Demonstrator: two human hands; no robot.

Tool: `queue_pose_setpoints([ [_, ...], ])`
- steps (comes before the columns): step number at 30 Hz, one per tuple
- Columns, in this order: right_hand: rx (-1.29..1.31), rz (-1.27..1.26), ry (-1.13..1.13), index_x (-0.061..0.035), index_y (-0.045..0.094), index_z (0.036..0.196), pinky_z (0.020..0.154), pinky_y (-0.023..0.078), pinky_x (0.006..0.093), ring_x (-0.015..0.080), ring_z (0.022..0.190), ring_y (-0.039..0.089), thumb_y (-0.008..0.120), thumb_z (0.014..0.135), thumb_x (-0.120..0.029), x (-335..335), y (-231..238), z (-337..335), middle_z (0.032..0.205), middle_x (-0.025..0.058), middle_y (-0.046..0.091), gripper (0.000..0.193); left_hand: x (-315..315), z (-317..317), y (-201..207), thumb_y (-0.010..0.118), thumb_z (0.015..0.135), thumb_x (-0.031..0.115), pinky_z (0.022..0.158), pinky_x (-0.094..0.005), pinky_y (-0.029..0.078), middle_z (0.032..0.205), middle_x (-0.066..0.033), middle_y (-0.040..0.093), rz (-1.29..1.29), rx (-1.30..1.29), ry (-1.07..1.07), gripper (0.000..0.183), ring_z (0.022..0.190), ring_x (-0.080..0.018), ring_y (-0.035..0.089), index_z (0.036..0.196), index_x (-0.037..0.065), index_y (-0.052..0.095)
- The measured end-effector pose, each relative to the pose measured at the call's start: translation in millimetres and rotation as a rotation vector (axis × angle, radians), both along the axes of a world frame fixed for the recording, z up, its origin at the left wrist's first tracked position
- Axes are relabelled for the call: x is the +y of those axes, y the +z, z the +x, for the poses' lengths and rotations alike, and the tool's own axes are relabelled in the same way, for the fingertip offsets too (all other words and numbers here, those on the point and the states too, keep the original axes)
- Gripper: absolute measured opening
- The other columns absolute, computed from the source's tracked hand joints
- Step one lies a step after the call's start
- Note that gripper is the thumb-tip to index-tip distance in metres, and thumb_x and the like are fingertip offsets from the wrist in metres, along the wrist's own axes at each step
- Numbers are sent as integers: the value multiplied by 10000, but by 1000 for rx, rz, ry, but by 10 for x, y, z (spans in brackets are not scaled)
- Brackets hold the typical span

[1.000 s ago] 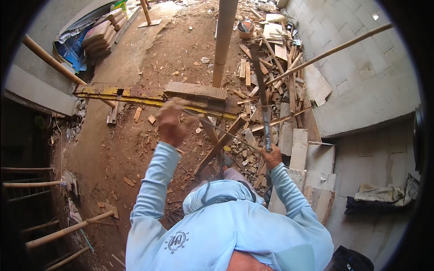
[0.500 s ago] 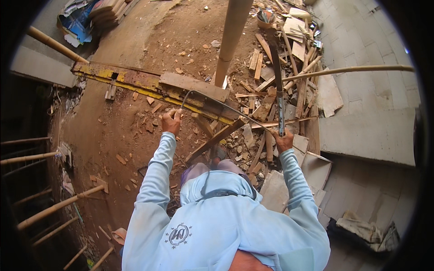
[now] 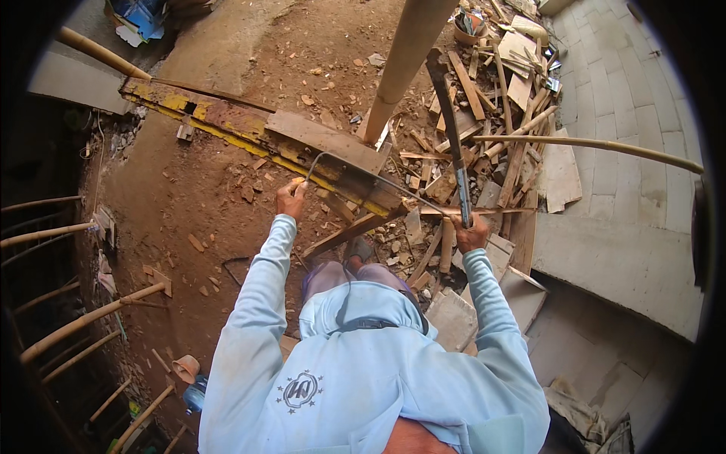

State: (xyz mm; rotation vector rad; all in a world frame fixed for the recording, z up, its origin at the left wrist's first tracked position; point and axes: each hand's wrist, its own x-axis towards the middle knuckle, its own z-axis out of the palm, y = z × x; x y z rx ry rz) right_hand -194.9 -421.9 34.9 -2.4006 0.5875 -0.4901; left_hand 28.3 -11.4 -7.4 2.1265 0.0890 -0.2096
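My left hand (image 3: 290, 200) is closed around the short bent end of a thin metal rod (image 3: 382, 178). From there the rod turns a corner and slants down to the right, reaching my right hand (image 3: 470, 232). That hand grips the blue-grey lower part of a long, dark, slightly curved blade-like tool (image 3: 451, 125), which points away from me. Whether the rod's far end is also in my right fingers, I cannot tell. Under the rod lies a rusty yellow steel beam (image 3: 219, 125) with a wooden board (image 3: 325, 140) on top.
A thick pole (image 3: 406, 72) rises just beyond the beam. Scrap wood (image 3: 522, 144) and rubble are heaped at the right, crossed by a thin pole (image 3: 597, 144). Grey block paving (image 3: 605, 98) borders the heap. Bamboo poles (image 3: 91, 321) stick out on the left.
The far tip of the dark tool has swung left. My hands keep their hold on the rod and tool. The view has shifted slightly, so the scrap heap sits farther right.
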Motion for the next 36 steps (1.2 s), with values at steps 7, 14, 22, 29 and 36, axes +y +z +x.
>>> queue_pose_setpoints([
  [7,159,-72,-120,-48,559,760,596,465,440,344,647,605,746,801,-524,167,-234,-4,681,147,585,514,180,149,-65,652,921,289,621,-302,473,716,-41,661,16,277,-95,294,678,-115,585,939,7,731],
  [14,306,0,-124,-46,590,807,652,476,441,367,717,613,769,789,-477,109,-298,-36,780,151,624,467,94,445,254,594,947,427,469,-358,528,647,-86,620,-102,839,-68,433,488,-202,614,1036,10,671],
  [22,34,-36,-64,-37,566,804,591,446,332,176,604,507,805,809,-277,-351,212,-564,688,61,526,338,-194,634,206,657,830,629,494,-378,501,757,-112,703,-56,927,6,611,504,-201,610,886,21,674],
  [29,202,253,50,-40,553,747,535,408,329,152,561,482,734,864,-241,-837,754,261,602,34,531,295,-187,707,222,658,843,599,471,-358,458,787,-111,714,-100,999,57,580,479,-192,591,903,22,669],
  [36,302,-518,611,-73,568,813,553,469,416,336,623,599,719,712,-83,-1849,542,796,717,113,619,182,-243,666,165,665,833,602,445,-355,428,749,-120,707,-76,964,127,609,457,-188,584,897,-3,664],
])
